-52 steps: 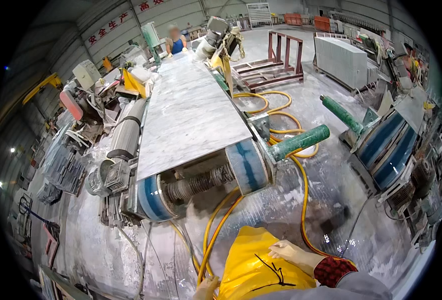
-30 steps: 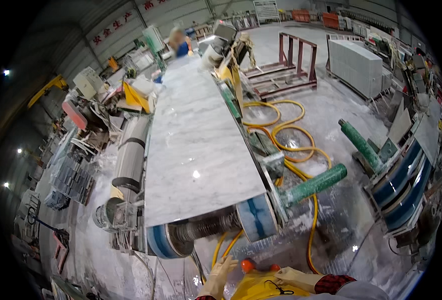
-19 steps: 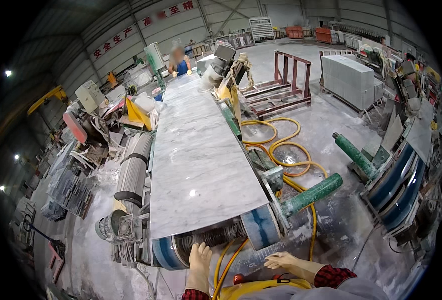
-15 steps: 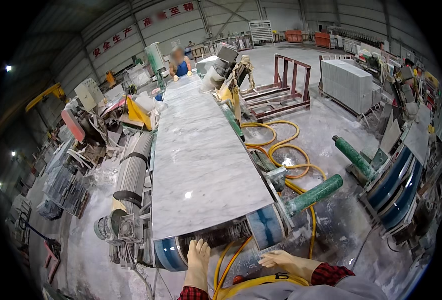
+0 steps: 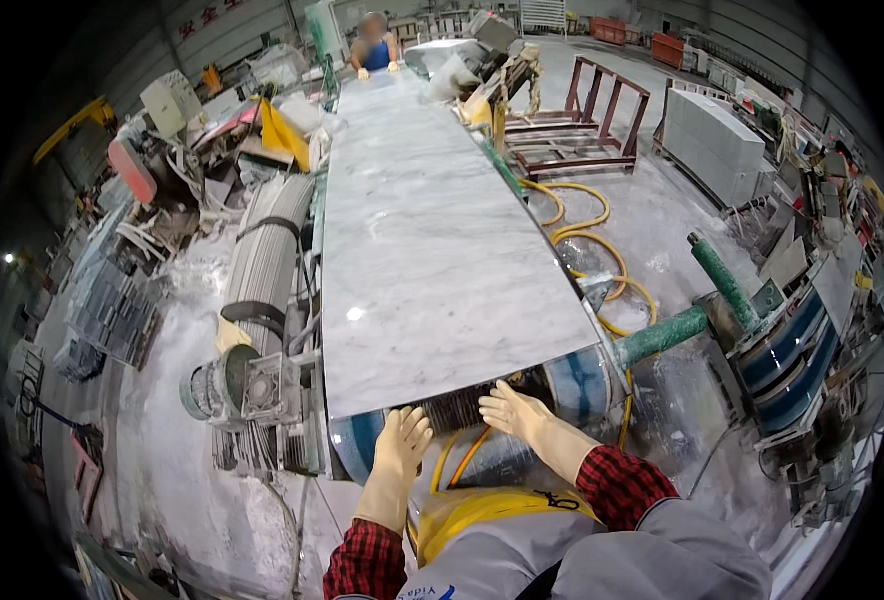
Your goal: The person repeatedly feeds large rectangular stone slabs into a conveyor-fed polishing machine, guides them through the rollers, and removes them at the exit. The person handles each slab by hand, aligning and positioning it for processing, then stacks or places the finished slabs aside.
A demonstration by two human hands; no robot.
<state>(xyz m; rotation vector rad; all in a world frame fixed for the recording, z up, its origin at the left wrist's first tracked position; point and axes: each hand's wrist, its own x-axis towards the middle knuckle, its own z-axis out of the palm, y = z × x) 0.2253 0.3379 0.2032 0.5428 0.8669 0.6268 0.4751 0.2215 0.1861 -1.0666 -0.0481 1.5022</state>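
Observation:
A long, glossy white-grey marble slab (image 5: 442, 260) lies flat on a conveyor, stretching away from me. Below its near edge show the conveyor's end roller (image 5: 447, 408) and two blue belts, a left belt (image 5: 359, 445) and a right belt (image 5: 579, 385). My left hand (image 5: 402, 440), in a cream glove, is at the slab's near edge by the left belt, fingers stretched out. Farther right, my gloved right hand (image 5: 517, 412) reaches over the roller with its fingers spread. Neither hand holds anything; whether the fingertips touch the slab I cannot tell.
A person (image 5: 373, 50) in a blue apron stands at the slab's far end. Green cylinder (image 5: 662, 335) juts out at the right, with yellow hoses (image 5: 612, 255) on the floor beyond. A motor (image 5: 227, 385) sits at the left. Maroon rack (image 5: 582, 125) stands farther back.
My right hand has swung forward and inward from near my waist to the slab's edge. My left hand has shifted slightly forward. The whole view has tilted down.

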